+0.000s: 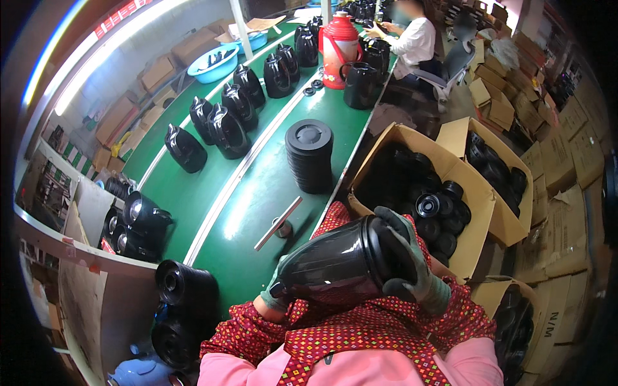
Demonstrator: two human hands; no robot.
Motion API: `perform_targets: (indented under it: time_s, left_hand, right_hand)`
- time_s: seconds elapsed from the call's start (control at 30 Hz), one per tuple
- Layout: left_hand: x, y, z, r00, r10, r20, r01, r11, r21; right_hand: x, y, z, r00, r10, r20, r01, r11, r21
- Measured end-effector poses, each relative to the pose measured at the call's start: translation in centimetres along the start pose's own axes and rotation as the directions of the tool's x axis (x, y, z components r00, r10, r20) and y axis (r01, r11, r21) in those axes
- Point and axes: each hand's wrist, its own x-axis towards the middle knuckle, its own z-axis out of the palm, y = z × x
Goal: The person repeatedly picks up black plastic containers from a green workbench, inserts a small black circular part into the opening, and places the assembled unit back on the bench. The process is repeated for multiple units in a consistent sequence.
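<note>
A glossy black jug [325, 260] lies tilted on its side in front of my chest. My left hand [275, 291], in a grey-green glove, holds its narrower end from below, and most of those fingers are hidden behind it. At the wide end, my right hand [425, 280], in a glove with dark fingertips, is wrapped round the round black base. Just beyond the jug, a metal T-shaped tool [280, 225] stands on the green bench. Farther along is a tall stack of round black discs [309, 154].
Several black jugs [228, 132] stand along the green bench [212, 251], with a red flask [340, 51] farther off. An open cardboard box [473, 231] of round black parts sits at right. A blue basin [212, 67] is at left. A person [415, 45] sits at the far end.
</note>
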Motion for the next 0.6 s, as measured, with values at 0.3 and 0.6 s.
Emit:
perform_targets:
  time_s: [0.3, 0.6]
  left_hand:
    - [-2.1, 8.9, -0.4, 0.678, 0.687, 0.261, -0.423, 0.074, 0.903]
    - [-1.8, 7.5, 0.9, 0.901, 0.332, -0.278, -0.255, 0.926, 0.279]
  right_hand:
    - [0.5, -0.1, -1.2, 0.528, 0.692, 0.493, -0.670, -0.018, 0.742]
    - [-1.5, -1.7, 2.2, 0.936, 0.202, -0.290, 0.083, 0.672, 0.736]
